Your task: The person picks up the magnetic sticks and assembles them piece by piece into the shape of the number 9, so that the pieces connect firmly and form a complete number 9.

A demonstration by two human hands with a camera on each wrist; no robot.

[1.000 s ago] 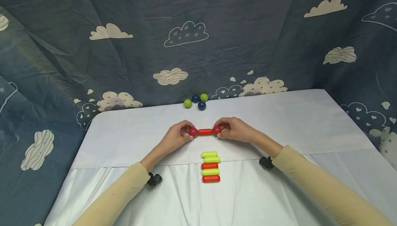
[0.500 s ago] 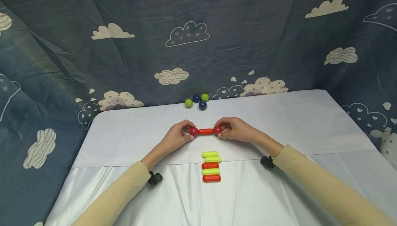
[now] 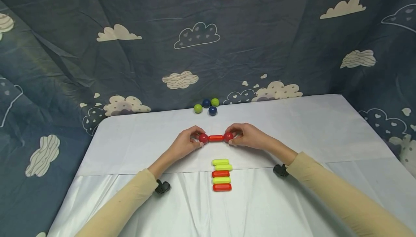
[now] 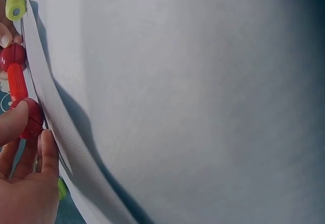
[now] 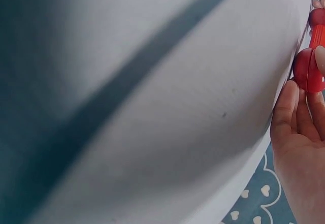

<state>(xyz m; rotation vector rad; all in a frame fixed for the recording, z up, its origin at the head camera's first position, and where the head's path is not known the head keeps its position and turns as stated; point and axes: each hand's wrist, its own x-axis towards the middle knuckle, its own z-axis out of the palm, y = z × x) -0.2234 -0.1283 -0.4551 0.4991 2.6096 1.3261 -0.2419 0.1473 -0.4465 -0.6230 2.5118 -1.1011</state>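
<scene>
Red stick (image 3: 216, 138) level between my left hand (image 3: 185, 143) and my right hand (image 3: 248, 136)

My left fingers are bent round the left red ball (image 3: 203, 138), parted only as far as the ball's own width, with the thumb on one side and the fingertips on the other. My right fingers pinch the right red ball (image 3: 228, 137) in the same way. The stick runs straight from one ball to the other, its ends meeting both, over the middle of the white-covered worktop (image 3: 130, 136). I cannot tell whether the balls touch the cloth.

Nearer to me, just below the stick, five more sticks lie crosswise in a close column. From the far end they are the first yellow stick (image 3: 220, 162), the second yellow stick (image 3: 223, 167), a short red stick (image 3: 220, 173), the third yellow stick (image 3: 221, 180) and the nearest red stick (image 3: 222, 187). The second yellow one sits slightly to the right of the first.

Beyond my hands, near the far edge, four balls are clustered: the left green ball (image 3: 198, 108), the rear blue ball (image 3: 206, 103), the right green ball (image 3: 215, 102) and the front blue ball (image 3: 212, 111). Behind them hangs a dark curtain (image 3: 146, 63) patterned with pale clouds.
</scene>
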